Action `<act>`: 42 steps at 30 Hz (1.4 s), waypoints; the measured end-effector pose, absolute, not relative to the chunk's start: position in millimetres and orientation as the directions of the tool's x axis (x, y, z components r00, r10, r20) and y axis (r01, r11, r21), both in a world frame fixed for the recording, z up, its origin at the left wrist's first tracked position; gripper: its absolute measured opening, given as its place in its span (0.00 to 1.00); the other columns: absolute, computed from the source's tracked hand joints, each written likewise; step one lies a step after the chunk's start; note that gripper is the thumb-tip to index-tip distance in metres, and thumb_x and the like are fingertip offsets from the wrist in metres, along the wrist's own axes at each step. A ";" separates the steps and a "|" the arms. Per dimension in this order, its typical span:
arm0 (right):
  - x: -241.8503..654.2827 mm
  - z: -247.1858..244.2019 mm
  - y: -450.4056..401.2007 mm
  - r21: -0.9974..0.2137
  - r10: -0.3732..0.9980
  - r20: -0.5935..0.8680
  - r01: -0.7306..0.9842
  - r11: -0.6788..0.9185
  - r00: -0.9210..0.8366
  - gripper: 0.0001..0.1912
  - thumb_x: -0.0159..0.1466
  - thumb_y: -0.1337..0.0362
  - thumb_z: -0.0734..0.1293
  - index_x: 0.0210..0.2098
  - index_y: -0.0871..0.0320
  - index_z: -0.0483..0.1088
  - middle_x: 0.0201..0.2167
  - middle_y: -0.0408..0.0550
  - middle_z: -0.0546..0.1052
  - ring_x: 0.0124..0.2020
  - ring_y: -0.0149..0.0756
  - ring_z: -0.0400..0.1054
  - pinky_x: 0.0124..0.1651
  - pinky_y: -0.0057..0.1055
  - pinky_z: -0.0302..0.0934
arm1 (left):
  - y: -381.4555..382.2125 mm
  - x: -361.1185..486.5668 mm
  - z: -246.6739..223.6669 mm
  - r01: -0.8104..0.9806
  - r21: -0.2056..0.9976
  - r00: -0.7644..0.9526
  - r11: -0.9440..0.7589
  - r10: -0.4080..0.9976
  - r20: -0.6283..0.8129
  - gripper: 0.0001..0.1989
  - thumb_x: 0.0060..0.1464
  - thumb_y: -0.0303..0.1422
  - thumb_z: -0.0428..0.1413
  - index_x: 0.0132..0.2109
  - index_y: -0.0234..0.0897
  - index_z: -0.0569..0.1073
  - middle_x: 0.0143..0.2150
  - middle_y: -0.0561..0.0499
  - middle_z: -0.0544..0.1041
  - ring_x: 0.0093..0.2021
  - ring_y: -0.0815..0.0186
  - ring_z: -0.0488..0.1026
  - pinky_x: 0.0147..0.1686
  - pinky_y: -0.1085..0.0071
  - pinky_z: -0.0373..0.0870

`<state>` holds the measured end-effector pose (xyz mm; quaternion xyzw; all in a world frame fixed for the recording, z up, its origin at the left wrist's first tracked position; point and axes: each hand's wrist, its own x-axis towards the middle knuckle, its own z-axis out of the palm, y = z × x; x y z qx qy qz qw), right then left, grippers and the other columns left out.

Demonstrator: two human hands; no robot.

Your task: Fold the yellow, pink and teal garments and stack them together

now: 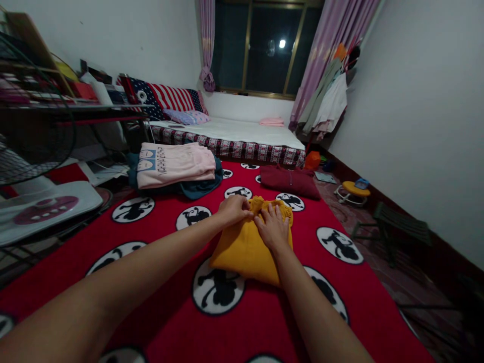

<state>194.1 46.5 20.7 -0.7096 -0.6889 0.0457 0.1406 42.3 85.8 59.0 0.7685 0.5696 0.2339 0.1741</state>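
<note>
Both forearms stretch forward over the red blanket (264, 312), and the yellow garment (245, 249) lies folded right under the hands. Left hand (233, 209) pinches its far edge, right hand (273, 228) presses flat on top. Beyond the left hand, a pink folded stack (174, 164); beyond the right, a maroon garment (289, 181).

Dim indoor light, dark corners, edges bowed.
</note>
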 end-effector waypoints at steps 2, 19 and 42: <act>194.0 21.2 46.3 -0.267 0.991 0.129 0.964 -0.011 0.047 0.26 0.67 0.51 0.52 0.59 0.52 0.64 0.70 0.49 0.50 0.70 0.47 0.38 0.65 0.58 0.36 | 80.1 43.7 58.2 0.803 0.516 0.242 -0.297 0.955 0.172 0.09 0.43 0.36 0.64 0.33 0.39 0.80 0.34 0.50 0.80 0.36 0.62 0.74 0.32 0.72 0.63; 193.7 22.5 45.2 -0.215 0.994 0.094 0.976 -0.027 0.048 0.28 0.68 0.49 0.50 0.64 0.50 0.58 0.70 0.47 0.48 0.71 0.45 0.35 0.66 0.56 0.35 | 107.4 13.9 36.3 0.612 0.789 -0.041 -0.053 0.994 0.099 0.13 0.51 0.38 0.57 0.26 0.32 0.77 0.16 0.53 0.69 0.20 0.68 0.66 0.20 0.75 0.54; 194.7 17.2 47.0 -0.200 0.988 0.147 0.980 -0.024 0.054 0.29 0.68 0.48 0.52 0.66 0.48 0.55 0.71 0.50 0.46 0.71 0.48 0.33 0.66 0.57 0.36 | 126.1 32.3 36.8 0.788 0.613 -0.143 -0.050 0.955 0.262 0.21 0.42 0.36 0.67 0.43 0.34 0.72 0.43 0.44 0.75 0.47 0.55 0.71 0.43 0.67 0.65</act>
